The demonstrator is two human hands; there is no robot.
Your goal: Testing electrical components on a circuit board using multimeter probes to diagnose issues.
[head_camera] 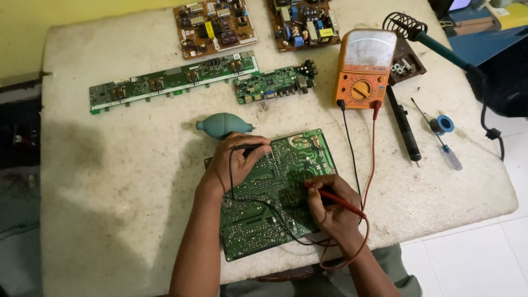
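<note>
Both forearms reach forward, left hand (237, 159) and right hand (330, 206) each curled in a pinching grip.

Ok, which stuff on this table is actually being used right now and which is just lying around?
In use: left hand with black probe, right hand with red probe, green board, orange meter.
Lying about: air blower, long board, screwdriver, solder reel.

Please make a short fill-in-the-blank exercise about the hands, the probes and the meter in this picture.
1. The right hand holds the ____ probe.
2. The left hand holds the ____ probe.
3. Both probe tips touch the green ____ in front of the person.
4. Both probe wires run to the ____ multimeter.

Missing words: red; black; circuit board; orange
</note>
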